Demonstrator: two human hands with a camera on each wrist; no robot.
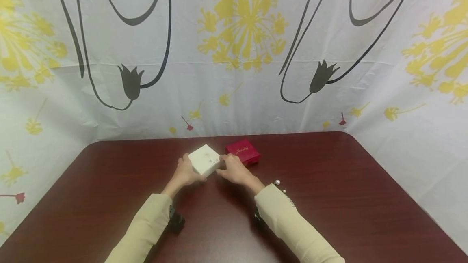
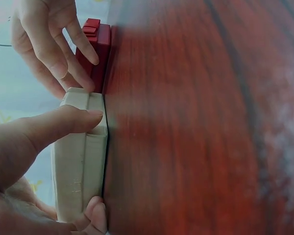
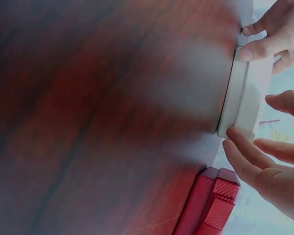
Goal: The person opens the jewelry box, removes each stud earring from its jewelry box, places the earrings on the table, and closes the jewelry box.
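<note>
A white lidded box [image 1: 203,158] lies near the far edge of the table, its lid facing up with a small mark on it. My left hand [image 1: 184,173] grips its left side, the thumb [image 2: 63,126] along the near side and fingers round the left end. From the right, my right hand [image 1: 235,169] touches the box's end with extended fingertips [image 3: 235,137], its thumb [image 3: 284,104] held apart from the box. Just behind the right hand sits a red box [image 1: 243,149] with gold lettering that reads "Jewelry" and a ribbed bow [image 3: 223,203].
Both boxes rest on a dark reddish-brown wooden table [image 1: 329,198] with rounded far corners. Behind it hangs a white curtain [image 1: 256,104] printed with yellow flowers and grey stems. Dark wrist devices show under the beige sleeves [image 1: 146,226].
</note>
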